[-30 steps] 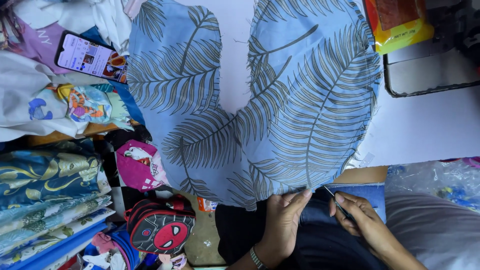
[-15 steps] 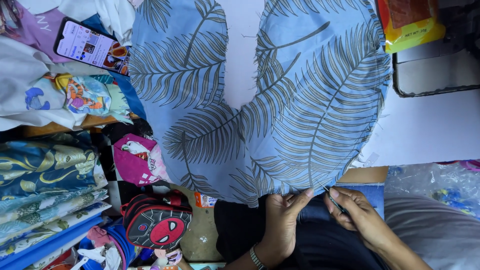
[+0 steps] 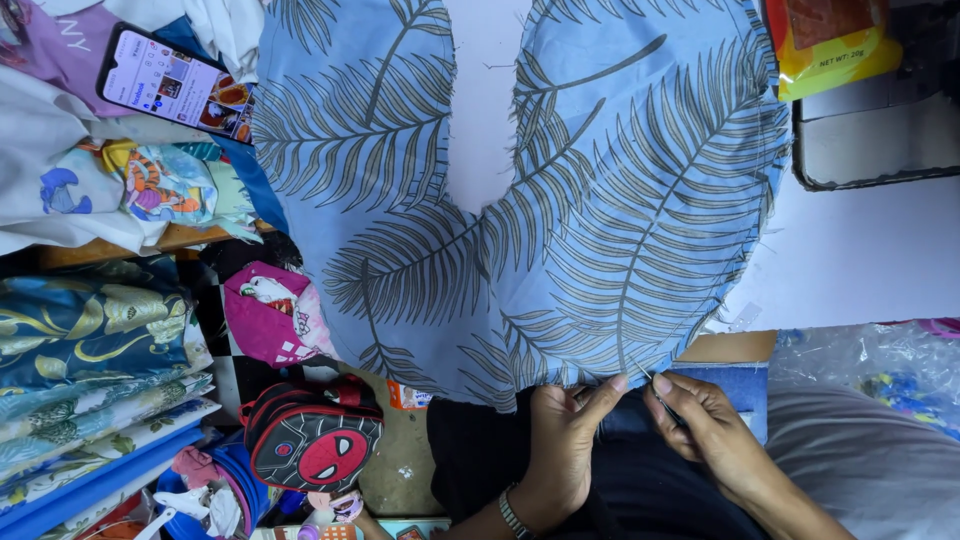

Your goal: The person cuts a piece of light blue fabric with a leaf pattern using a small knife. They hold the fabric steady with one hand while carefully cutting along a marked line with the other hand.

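**Both hands at the near hem of the leaf-print cloth**

I see my left hand (image 3: 562,432) at the lower edge of the blue leaf-print fabric (image 3: 560,210), fingers curled narrow and pinching the hem, the forefinger stretched toward the right. My right hand (image 3: 705,425) sits just beside it, fingers closed tight round a thin dark tool (image 3: 655,390); I cannot tell whether it is a needle or a small blade. The fabric lies spread over the white table (image 3: 860,260), its near edge hanging down to my lap. On the left I see a phone (image 3: 180,85) lying on a heap of clothes, folded patterned cloths (image 3: 95,340) stacked below it, and a small red-and-black backpack (image 3: 312,440) on the floor. A yellow packet (image 3: 835,45) lies at the table's far right.
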